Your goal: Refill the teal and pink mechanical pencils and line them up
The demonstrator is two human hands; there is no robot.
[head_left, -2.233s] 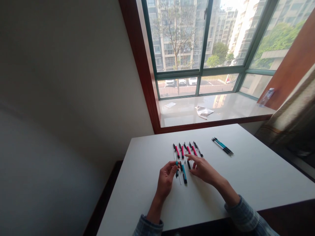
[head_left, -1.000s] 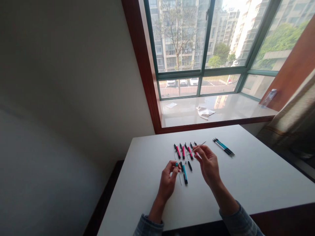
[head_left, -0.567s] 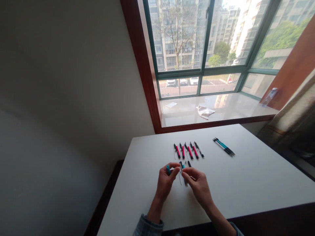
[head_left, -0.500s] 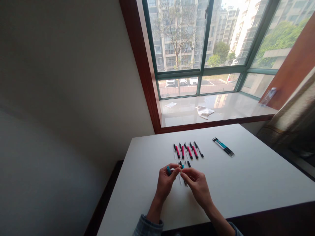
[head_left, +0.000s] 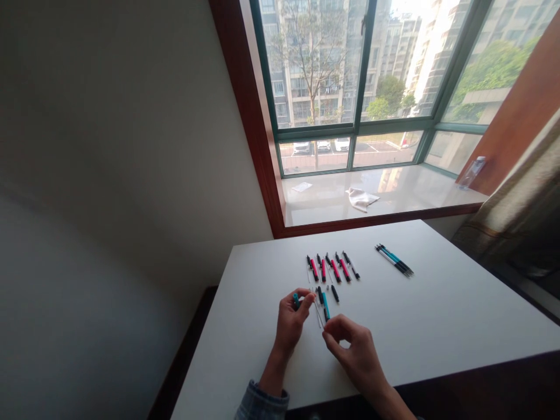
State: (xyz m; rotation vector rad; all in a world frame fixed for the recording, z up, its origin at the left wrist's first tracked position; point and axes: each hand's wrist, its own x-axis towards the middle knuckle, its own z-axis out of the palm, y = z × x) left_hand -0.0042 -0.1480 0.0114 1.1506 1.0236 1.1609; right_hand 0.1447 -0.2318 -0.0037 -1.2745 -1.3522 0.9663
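My left hand (head_left: 289, 326) is closed, with a teal pen barrel (head_left: 296, 301) curled in its fingers and its thumb against the forefinger. My right hand (head_left: 353, 344) pinches the lower end of a thin white pen refill (head_left: 319, 313), whose upper end reaches the left thumb and forefinger. Another thin refill appears to lie close beside it. On the table just beyond the hands are a second teal barrel (head_left: 325, 304) with a black end, a black pen part (head_left: 319, 295) and a black grip piece (head_left: 335, 293). A tiny part (head_left: 328, 287) lies between them.
Farther back on the white table (head_left: 271, 280) is a row of pink barrels (head_left: 324, 270) with black parts and refills. Several whole pens (head_left: 394, 261) lie together at the right. Behind, the windowsill holds a cloth (head_left: 362, 199), a paper (head_left: 301, 186) and a clear bottle (head_left: 472, 172).
My right hand has drawn away from the left, down and slightly right, along the refill. My left hand has stayed nearly in place with the teal barrel.
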